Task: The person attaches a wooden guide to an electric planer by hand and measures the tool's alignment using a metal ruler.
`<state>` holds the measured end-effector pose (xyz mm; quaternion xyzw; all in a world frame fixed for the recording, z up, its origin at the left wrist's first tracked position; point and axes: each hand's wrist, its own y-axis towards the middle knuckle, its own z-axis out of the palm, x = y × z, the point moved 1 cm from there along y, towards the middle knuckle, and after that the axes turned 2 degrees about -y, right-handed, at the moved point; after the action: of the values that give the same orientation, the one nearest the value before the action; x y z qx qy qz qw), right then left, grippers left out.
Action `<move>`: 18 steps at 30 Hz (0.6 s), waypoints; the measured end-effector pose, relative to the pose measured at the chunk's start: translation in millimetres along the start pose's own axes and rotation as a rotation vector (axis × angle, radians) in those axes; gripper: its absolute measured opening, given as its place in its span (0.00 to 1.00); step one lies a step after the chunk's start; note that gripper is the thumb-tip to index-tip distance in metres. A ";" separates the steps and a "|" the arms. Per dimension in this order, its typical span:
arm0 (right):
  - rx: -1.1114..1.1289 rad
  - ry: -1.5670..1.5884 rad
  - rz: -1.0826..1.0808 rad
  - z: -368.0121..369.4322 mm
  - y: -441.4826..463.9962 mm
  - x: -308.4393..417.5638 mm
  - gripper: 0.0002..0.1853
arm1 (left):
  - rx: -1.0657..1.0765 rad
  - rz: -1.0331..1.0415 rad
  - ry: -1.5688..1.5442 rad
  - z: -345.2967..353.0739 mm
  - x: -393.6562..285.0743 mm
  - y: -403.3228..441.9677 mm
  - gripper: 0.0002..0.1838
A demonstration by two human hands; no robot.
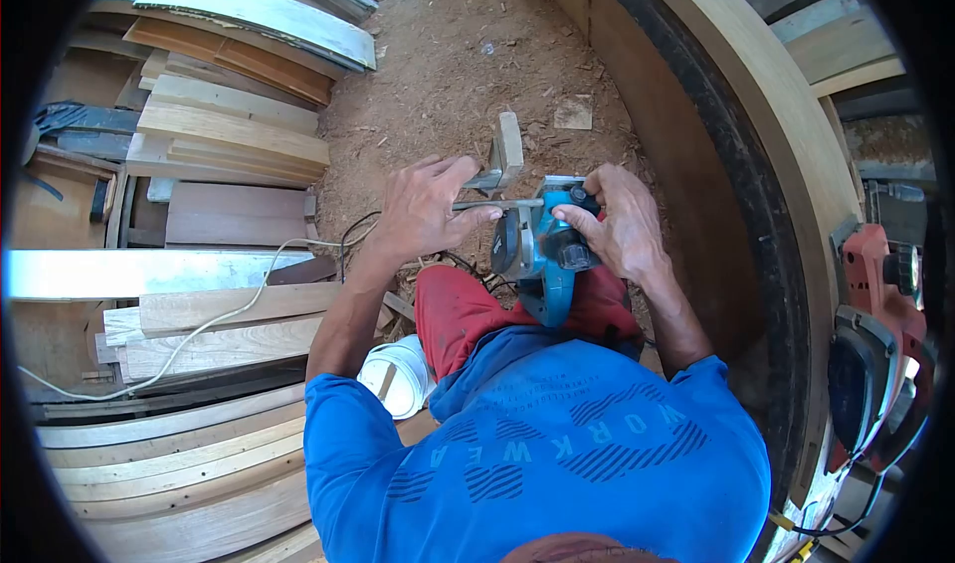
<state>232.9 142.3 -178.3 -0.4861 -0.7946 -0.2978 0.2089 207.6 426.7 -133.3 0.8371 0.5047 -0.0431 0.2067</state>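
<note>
A blue electric planer (544,282) rests between my knees, its base turned away from me. My right hand (629,223) is closed round its far right side, thumb bent over near the dark knob (574,255). From the planer a thin metal bar (512,204) reaches left into my left hand (426,210). The left thumb points right along the bar and the fingers curl on its far side; their grip is partly hidden. Just beyond the bar, an upright wooden block (509,140) stands close to the left fingertips.
Stacked boards (229,130) fill the left side, crossed by a pale cord (239,309). A white bucket (396,379) stands by my left leg. At right, a red power tool (875,334) rests by a long curved wooden panel (796,95). Shavings cover the ground (448,56).
</note>
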 end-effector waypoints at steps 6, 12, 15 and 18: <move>-0.047 0.018 -0.038 5.8 1.0 3.6 0.18 | 0.012 -0.004 0.031 -5.1 -8.7 0.6 0.30; -0.126 0.098 -0.054 8.3 -7.3 4.9 0.13 | 0.004 0.007 0.019 -5.9 -9.0 -1.1 0.29; -0.064 0.266 0.181 3.8 -7.8 17.2 0.11 | -0.012 0.015 0.022 -3.9 -3.5 -2.5 0.29; -0.076 0.278 0.141 7.2 -7.8 14.3 0.11 | -0.003 0.003 0.022 -2.6 -3.0 -1.9 0.30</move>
<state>219.3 153.7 -176.8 -0.5022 -0.7102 -0.3765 0.3187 204.2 425.9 -130.7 0.8379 0.5059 -0.0331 0.2022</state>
